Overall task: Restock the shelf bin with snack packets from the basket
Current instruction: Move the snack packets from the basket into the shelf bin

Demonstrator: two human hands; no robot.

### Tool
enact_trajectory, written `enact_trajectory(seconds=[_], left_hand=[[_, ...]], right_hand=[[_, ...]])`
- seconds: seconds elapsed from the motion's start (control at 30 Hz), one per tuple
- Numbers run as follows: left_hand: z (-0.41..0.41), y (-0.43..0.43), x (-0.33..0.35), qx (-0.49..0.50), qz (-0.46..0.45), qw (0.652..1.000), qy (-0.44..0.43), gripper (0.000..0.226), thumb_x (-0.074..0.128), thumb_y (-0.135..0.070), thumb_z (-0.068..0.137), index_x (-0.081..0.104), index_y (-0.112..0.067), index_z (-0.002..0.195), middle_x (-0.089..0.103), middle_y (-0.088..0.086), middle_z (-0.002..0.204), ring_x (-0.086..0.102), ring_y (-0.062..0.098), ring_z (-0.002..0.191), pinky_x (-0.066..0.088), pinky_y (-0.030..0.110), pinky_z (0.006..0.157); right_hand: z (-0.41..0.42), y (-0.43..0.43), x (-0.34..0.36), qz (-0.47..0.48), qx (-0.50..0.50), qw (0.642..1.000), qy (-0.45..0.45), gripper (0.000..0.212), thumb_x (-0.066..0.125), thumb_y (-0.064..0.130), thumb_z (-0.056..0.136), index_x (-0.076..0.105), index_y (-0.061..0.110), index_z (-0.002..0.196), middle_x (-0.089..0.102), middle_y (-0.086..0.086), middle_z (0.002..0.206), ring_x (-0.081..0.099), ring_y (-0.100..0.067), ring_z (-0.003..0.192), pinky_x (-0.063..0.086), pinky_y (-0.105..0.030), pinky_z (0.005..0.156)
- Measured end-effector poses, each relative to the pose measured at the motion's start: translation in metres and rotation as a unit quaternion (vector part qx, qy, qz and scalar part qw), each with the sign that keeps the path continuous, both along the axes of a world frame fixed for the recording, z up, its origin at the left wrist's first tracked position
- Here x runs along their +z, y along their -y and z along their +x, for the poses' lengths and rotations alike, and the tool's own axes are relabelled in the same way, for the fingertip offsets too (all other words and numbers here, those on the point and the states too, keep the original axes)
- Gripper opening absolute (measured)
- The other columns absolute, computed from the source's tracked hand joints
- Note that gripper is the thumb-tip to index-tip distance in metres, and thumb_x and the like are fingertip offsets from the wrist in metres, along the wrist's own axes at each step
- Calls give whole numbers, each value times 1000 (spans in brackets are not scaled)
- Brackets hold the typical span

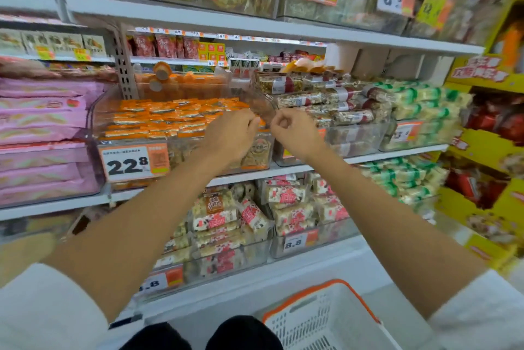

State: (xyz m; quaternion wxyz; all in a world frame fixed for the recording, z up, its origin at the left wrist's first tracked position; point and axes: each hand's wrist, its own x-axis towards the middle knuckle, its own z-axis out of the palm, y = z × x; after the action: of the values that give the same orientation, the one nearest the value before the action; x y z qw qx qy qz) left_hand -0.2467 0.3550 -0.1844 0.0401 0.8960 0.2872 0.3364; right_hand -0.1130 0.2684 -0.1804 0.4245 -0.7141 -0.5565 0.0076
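Both hands were up at the shelf bin [95, 134], left of centre in the frame, which already sat near full of small orange snack packets [170, 117] lying flat in loose layers. The left hand [229, 135] and right hand [295, 131] met close together over the bin's right-hand corner, fingers [249, 120] curled in with thumbs against the fingertips. A clear, filmy smear hung between them, perhaps a wrapper, but the blur was too heavy and I could not tell what, if anything, they pinched.

I judged the packets light and soft-sided, their foil slick enough to slide off one another — a heap would slump rather than stack. I would have taken several at once, flat between thumb and fingers across the broad faces, not by the crimped ends. The basket [312, 324] stood at the bottom right of the frame, and I saw no packets in the part that showed.
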Motion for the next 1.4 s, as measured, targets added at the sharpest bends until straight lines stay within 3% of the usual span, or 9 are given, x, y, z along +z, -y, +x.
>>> enact_trajectory(seconds=[0.27,0.37,0.43,0.57,0.73,0.9,1.03,1.3,1.4], left_hand=[[16,66,-57,-25,-189,980,-55,37,39,-19,99,36,-13,63,36,7,59,33,24,54,24,33,53],[28,89,-97,-67,-242,962,-108,29,43,-15,95,51,-9,68,51,19,68,41,25,59,29,34,56],[37,106,-129,-97,-289,943,-134,29,45,-13,96,54,-8,69,52,27,74,43,23,64,33,36,60],[55,144,-191,-132,-406,888,-169,31,49,-9,99,63,-4,72,63,23,82,58,33,75,49,47,72],[74,184,-262,-127,-511,824,-211,20,58,-12,97,68,4,102,68,14,92,62,22,75,54,31,68],[90,225,-330,-118,-546,790,-253,23,54,-13,98,66,4,108,67,9,100,60,11,65,45,16,48],[97,246,-386,-113,-561,761,-305,23,54,-19,98,68,-3,107,72,10,96,63,14,70,55,30,68],[96,245,-461,-79,-602,702,-371,21,53,-16,99,67,-2,105,71,14,99,65,25,84,55,34,70],[99,239,-479,-65,-605,704,-366,21,52,-16,99,66,-3,107,72,12,96,66,26,86,55,38,81]], right_hand=[[-17,61,-75,-42,-31,998,-28,26,64,20,87,49,22,67,47,7,62,42,-7,57,30,-26,52],[-12,100,-117,-70,-43,994,-66,16,67,16,84,60,5,75,52,-4,65,43,-16,59,30,-28,54],[-7,129,-146,-100,-51,989,-98,16,67,13,83,62,-2,81,52,-8,68,42,-17,60,31,-24,52],[14,176,-210,-152,-84,975,-139,16,67,18,84,59,17,71,56,-3,67,47,-15,58,38,-28,53],[35,228,-287,-214,-123,946,-211,6,62,15,85,67,12,81,69,-14,83,56,-18,55,54,-38,58],[43,268,-363,-266,-154,915,-261,8,60,13,87,66,15,82,70,-14,83,61,-21,55,55,-40,60],[45,296,-423,-311,-177,887,-292,11,58,13,91,68,9,92,70,-12,88,62,-20,63,53,-35,63],[43,360,-531,-477,-228,783,-328,29,59,20,93,67,-3,109,67,-22,109,63,-36,100,52,-42,85],[46,377,-559,-507,-254,763,-309,37,62,16,90,60,-2,122,66,-21,108,62,-33,85,53,-38,69]])
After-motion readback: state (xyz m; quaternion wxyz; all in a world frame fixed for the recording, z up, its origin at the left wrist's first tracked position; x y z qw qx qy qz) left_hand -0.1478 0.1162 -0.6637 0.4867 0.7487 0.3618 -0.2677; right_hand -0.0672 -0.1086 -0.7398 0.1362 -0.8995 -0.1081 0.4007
